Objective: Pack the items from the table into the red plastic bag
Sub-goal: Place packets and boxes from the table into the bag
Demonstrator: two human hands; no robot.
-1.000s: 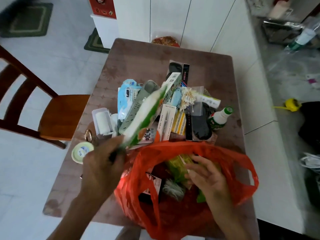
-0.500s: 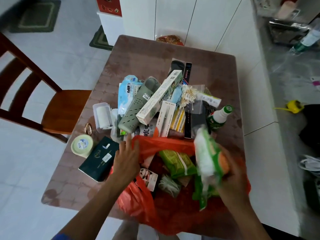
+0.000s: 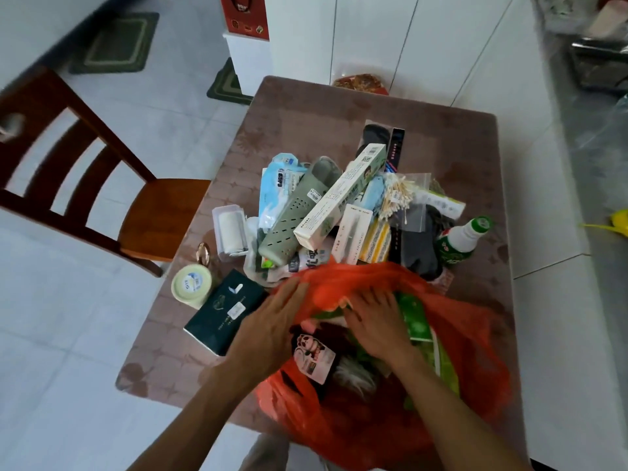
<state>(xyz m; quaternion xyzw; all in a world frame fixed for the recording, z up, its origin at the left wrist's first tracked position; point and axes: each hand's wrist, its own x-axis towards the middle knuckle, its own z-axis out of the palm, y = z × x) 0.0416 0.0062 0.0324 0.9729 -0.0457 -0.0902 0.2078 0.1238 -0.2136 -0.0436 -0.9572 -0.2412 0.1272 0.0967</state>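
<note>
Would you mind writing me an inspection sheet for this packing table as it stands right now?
Surface: brown table, far half bare, near half crowded.
Job's things: red plastic bag open at the near edge, holding green packets and a panda-print pack; unpacked pile behind it includes a long white box, green perforated case, cotton swabs, green-capped bottle, dark green box, round tub.
Clutter: nothing seen beyond the pile.
Hands: left hand on the bag's rim; right hand pressing into the bag; grips unclear.
Cables: nothing seen.
Surroundings: wooden chair left, white cabinets behind, tiled floor.
</note>
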